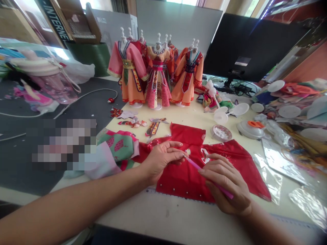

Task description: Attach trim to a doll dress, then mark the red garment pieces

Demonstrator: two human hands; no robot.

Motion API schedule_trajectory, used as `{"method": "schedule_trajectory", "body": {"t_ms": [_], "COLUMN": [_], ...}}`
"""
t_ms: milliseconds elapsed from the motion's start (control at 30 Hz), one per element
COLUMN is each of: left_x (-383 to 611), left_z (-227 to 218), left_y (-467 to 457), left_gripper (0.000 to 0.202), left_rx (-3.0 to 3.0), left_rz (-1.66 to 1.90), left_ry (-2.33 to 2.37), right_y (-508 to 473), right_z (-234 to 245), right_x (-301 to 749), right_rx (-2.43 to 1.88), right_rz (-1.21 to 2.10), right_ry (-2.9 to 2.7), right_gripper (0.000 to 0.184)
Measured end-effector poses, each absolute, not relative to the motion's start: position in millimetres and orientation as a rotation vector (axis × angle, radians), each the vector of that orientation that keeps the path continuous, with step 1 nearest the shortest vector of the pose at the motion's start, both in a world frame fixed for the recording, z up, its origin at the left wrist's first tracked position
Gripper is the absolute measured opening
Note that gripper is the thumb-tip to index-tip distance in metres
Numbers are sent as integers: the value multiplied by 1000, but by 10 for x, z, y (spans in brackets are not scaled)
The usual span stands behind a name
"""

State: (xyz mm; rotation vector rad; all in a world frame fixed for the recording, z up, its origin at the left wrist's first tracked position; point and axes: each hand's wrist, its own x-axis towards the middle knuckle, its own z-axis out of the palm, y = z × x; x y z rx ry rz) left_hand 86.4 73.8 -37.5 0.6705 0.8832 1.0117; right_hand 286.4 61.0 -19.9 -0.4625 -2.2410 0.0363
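A slim pink pen-like stick rests in my right hand, whose fingers are closed around it like a pen. Its tip points left and meets the thumb and fingertips of my left hand. Those left fingers are pinched together; whatever is between them is too small to make out. Both hands hover over a small red garment spread flat on the table. Several tiny pearl-like beads dot its lower edge, and a white-edged neck opening shows near its middle. Behind it stands a small dish of white bits.
Small dressed mannequins stand at the back, before a dark monitor. Green patterned cloth lies left of the red garment, trim scraps behind it. Fabric and plastic pieces crowd the right. A pink jug stands far left.
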Motion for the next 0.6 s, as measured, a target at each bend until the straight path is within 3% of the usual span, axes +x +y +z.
{"method": "schedule_trajectory", "body": {"t_ms": [600], "left_x": [861], "left_z": [-330], "left_y": [719], "left_gripper": [28], "left_rx": [799], "left_rz": [982], "left_ry": [918], "right_y": [625], "right_z": [-173], "right_x": [2950], "right_rx": [-482], "right_rz": [-14], "right_ry": [-2192], "right_gripper": [36]}}
